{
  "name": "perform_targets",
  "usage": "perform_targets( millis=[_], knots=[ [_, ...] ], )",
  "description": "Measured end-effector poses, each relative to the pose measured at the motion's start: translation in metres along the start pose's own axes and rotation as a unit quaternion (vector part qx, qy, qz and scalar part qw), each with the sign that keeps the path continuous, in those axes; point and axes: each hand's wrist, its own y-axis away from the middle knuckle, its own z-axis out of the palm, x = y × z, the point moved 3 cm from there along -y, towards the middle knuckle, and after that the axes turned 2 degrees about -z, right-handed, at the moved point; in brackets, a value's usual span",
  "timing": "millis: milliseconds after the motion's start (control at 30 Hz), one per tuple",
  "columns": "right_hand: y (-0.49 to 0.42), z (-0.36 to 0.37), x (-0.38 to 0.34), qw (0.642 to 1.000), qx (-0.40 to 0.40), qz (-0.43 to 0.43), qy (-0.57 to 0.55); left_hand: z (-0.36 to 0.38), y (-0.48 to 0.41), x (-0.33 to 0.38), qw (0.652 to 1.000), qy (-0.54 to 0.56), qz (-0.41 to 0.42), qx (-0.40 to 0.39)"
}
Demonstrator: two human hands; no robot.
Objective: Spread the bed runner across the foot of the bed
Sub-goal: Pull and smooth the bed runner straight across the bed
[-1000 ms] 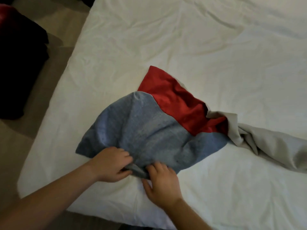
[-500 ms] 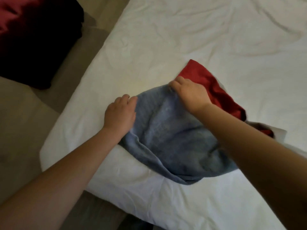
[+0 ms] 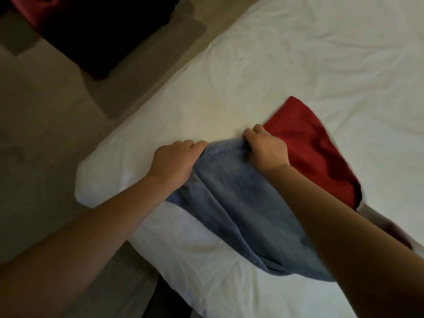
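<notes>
bed runner lies bunched on the bed near its corner, at about 6 o'clock in frame, blue part nearest, red part at its 2 o'clock, and a pale stretch trails off at 4 o'clock under the right forearm. left hand grip is clamped on the blue far edge, fingers curled over it; right hand, just at its 3 o'clock, has its grip pinched on the same edge where blue meets red. dark red thing sits on the floor at 11 o'clock, well apart from the bed.
</notes>
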Motion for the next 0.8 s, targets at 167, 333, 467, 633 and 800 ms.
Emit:
perform_targets(
  millis=[167, 333, 467, 633, 800],
  knots=[
    [-0.04, -0.022, -0.051, 0.999, 0.035, -0.038, 0.002, -0.016, 0.019, -0.046, 1.0, 0.003, -0.021, 0.011],
    [-0.073, -0.027, -0.106, 0.993, 0.074, -0.086, -0.015, -0.04, 0.031, -0.105, 0.999, 0.001, -0.035, 0.023],
    [-0.084, -0.019, -0.129, 0.988, 0.091, -0.107, -0.065, -0.038, 0.035, -0.136, 0.996, 0.016, -0.084, 0.027],
    [-0.083, -0.019, -0.105, 0.985, 0.147, -0.052, -0.076, -0.031, 0.029, -0.139, 0.993, 0.019, -0.098, 0.068],
    [-0.085, -0.017, -0.039, 0.97, 0.168, 0.152, -0.087, -0.03, -0.006, -0.112, 0.991, 0.065, -0.062, 0.102]
  ],
)
